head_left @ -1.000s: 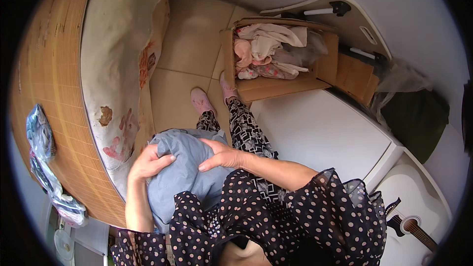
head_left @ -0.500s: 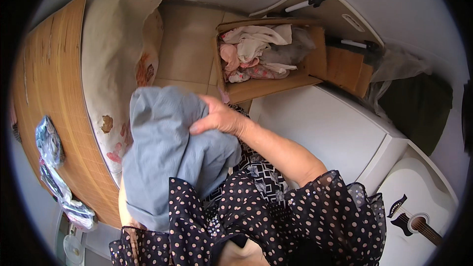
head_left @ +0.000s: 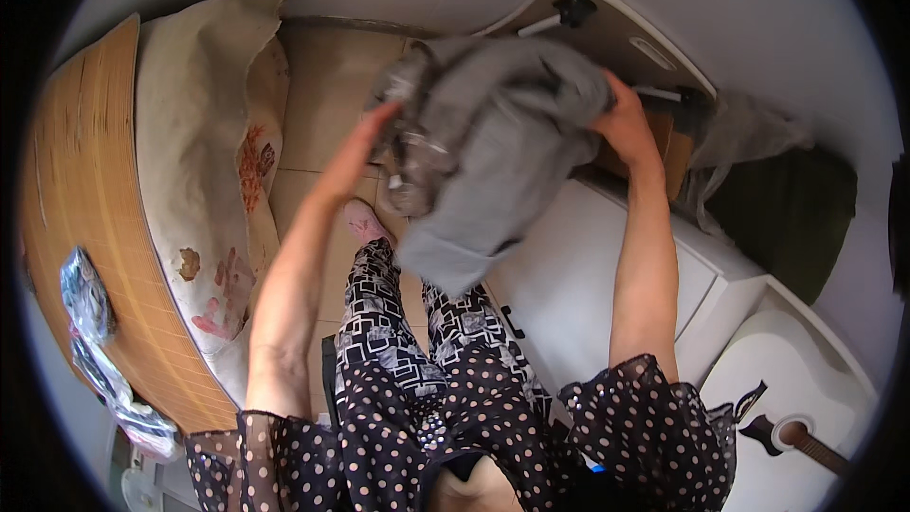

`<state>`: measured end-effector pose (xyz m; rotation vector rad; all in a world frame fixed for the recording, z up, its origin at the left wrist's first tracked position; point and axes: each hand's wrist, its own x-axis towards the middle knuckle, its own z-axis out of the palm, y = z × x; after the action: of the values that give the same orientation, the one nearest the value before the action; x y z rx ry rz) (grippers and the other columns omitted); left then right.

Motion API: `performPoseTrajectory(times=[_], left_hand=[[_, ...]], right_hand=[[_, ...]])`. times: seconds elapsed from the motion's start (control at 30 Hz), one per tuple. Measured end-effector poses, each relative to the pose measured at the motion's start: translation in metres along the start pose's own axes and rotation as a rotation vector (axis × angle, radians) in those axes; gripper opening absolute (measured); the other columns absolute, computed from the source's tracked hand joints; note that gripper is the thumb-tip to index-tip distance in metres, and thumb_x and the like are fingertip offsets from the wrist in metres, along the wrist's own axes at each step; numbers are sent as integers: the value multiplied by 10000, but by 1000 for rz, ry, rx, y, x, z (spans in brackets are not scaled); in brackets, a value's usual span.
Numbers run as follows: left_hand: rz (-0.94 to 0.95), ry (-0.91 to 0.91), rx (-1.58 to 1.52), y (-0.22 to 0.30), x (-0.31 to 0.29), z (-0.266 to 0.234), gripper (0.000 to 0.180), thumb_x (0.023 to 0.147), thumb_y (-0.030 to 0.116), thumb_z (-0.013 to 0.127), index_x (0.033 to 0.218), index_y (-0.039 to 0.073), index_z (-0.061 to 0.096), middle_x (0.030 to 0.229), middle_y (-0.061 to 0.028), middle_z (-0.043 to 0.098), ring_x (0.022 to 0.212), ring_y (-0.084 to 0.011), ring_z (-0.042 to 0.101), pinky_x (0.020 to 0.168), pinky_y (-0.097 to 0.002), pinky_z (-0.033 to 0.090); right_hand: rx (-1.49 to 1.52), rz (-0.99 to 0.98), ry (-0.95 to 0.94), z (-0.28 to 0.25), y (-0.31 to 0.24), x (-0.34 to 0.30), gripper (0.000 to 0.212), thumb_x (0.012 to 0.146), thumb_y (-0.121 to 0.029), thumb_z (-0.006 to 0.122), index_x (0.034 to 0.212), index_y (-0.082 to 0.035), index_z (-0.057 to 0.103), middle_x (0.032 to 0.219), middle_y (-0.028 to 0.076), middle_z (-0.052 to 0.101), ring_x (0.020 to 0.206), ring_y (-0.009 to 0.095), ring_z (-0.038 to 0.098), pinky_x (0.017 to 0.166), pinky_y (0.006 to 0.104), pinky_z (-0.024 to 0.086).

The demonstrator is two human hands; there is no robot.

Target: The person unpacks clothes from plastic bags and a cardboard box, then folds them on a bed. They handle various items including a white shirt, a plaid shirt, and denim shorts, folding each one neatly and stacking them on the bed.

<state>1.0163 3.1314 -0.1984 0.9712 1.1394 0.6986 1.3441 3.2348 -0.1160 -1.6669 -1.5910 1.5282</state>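
**Grey garment held up in both hands over the tiled floor**

The grey garment point(head_left: 493, 152) hangs in the air, lifted at arm's length above the person's patterned trousers point(head_left: 398, 322). It is bunched and crumpled along its upper part and droops to a folded lower edge, so its long axis runs from upper right down to lower left, the loose end pointing toward the trousers and a pink slipper point(head_left: 365, 223).

The right hand point(head_left: 626, 123) is closed on the garment's upper right edge, fingers wrapped into the cloth. The left hand point(head_left: 379, 128) meets the garment's left side; its fingers go into the folds, and whether they are clamped or merely pressed against the cloth cannot be told.

To the right of the garment, a white cabinet point(head_left: 607, 294) stands close, its top lying just below the cloth's lower edge. To the left of the garment a strip of tiled floor point(head_left: 322, 104) lies open, bounded by the edge of a cream floral mattress point(head_left: 204, 161) and, beyond that, a bamboo mat point(head_left: 85, 209). Behind the garment, a white curved board point(head_left: 607, 24) leans at the wall.
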Motion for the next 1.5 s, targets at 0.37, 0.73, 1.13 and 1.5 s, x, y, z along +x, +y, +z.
performPoseTrajectory(times=[0.37,0.73,1.13,1.5], left_hand=[[-31,103,657,-93,54,126,674,783,417,542,1337,178,241,1249,-179,399,1119,-356,400,890,-428,365],[-111,382,61,-107,12,56,362,843,187,502,1153,3,475,1053,-145,568,963,-218,550,828,-306,424],[-802,465,218,-158,-289,33,390,826,307,484,1115,46,515,1049,-157,573,989,-274,548,861,-355,422],[-757,867,9,-118,-409,76,382,788,333,534,1061,67,562,1037,-131,587,986,-253,553,864,-349,426]], right_hand=[[-827,-44,575,66,92,-35,612,664,-140,610,1241,-123,410,1231,169,398,1136,356,364,951,448,277],[-934,401,-245,163,108,61,546,736,-362,579,1237,-209,426,1327,126,294,1185,373,316,921,577,236],[-1010,283,-279,147,143,54,562,727,-347,574,1208,-82,452,1178,184,470,1084,343,444,898,408,366],[-907,-64,-204,72,42,-59,392,673,-135,638,1025,13,551,1007,200,542,966,353,499,858,405,393]])
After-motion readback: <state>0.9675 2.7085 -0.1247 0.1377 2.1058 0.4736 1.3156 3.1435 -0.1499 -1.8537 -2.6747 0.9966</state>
